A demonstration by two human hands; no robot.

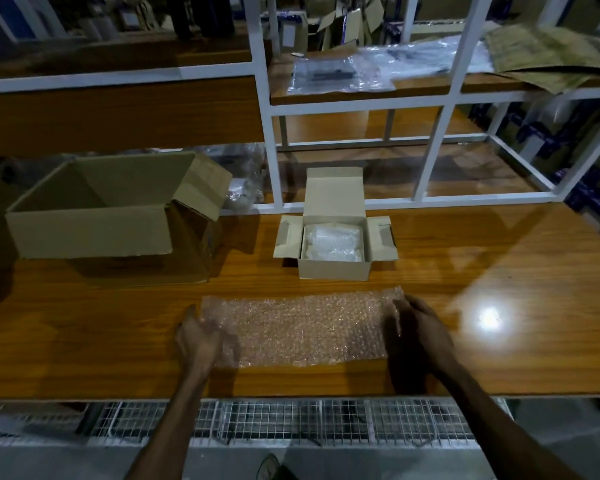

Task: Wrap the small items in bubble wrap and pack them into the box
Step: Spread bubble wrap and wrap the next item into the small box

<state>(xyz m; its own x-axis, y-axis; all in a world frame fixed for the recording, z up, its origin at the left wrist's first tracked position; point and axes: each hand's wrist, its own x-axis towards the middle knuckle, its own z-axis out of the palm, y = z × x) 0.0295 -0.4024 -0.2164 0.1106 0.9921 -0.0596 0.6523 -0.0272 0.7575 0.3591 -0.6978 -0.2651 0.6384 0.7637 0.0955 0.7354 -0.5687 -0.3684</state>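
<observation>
A sheet of bubble wrap [302,329] lies flat on the wooden table [499,289], near the front edge; it is clear, long from left to right, and its right end curls up a little. Behind it stands a small cardboard box [334,263] with the lid and side flaps open, and white wrapped material [332,242] is inside. The left hand [196,337] pinches the left end of the sheet between thumb and fingers. The right hand [418,327] holds the right end, fingers curled around the lifted edge. A bigger open carton [90,230] stands at the far left.
</observation>
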